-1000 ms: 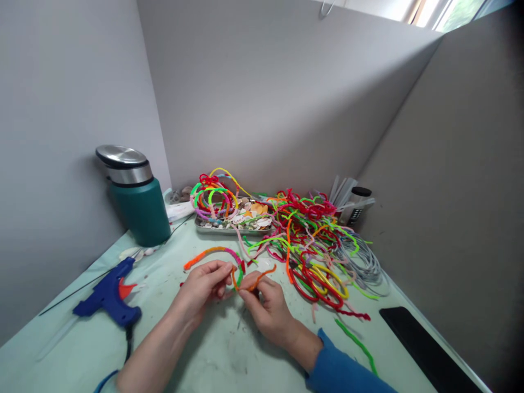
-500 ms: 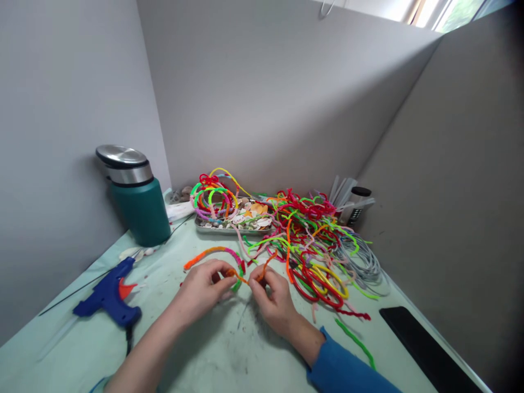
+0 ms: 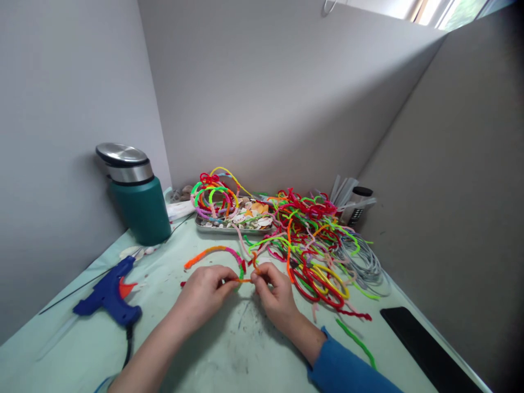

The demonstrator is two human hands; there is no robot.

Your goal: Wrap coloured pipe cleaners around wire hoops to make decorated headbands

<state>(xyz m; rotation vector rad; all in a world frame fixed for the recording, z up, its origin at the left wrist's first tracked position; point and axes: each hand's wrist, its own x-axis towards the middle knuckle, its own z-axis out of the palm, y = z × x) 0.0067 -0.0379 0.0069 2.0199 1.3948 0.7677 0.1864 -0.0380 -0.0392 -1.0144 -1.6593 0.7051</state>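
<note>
Between my two hands runs a thin orange pipe cleaner (image 3: 244,280), stretched nearly straight over the table. My left hand (image 3: 208,289) pinches one end between thumb and fingertips. With thumb and forefinger my right hand (image 3: 275,289) grips it close by, and its bent free end sticks up above those fingers. Just behind my left hand lies a curved, multicoloured wrapped strip (image 3: 213,250), orange through pink to green; part of it is hidden by the fingers. A big tangle of pipe cleaners (image 3: 307,224) in red, green, pink and orange spreads beyond my right hand.
A metal tray (image 3: 233,230) of shells and colourful coils stands at the back. At left are a teal bottle (image 3: 141,210) and a blue glue gun (image 3: 110,295). To the right lie grey cord coils (image 3: 366,267), a green pipe cleaner (image 3: 357,344) and a flat black object (image 3: 421,344).
The orange pipe cleaner is now straighter between my hands. Its free end at my right hand has swung left and more upright. Both hands still grip it.
</note>
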